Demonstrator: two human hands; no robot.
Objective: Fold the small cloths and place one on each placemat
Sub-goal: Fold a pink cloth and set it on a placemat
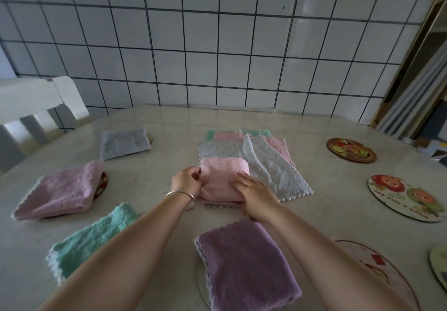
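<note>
A pink cloth (pixel 223 175), partly folded, lies at the table's middle on a pile of unfolded cloths (pixel 268 165). My left hand (pixel 186 181) pinches its left edge. My right hand (pixel 256 193) presses flat on its near right part. Folded cloths rest on round placemats: a grey cloth (pixel 124 142) far left, a mauve cloth (pixel 61 193) left, a green cloth (pixel 89 237) near left, a purple cloth (pixel 246 264) near centre. Bare placemats lie on the right: a dark brown placemat (pixel 350 150), a white cartoon placemat (pixel 406 198) and a pale placemat (pixel 377 267).
A white chair (pixel 36 107) stands at the table's far left corner. A tiled wall (pixel 217 44) backs the marble table (pixel 326 218). Boards and frames (pixel 420 97) lean at the far right. Another placemat edge (pixel 439 262) shows at the right border.
</note>
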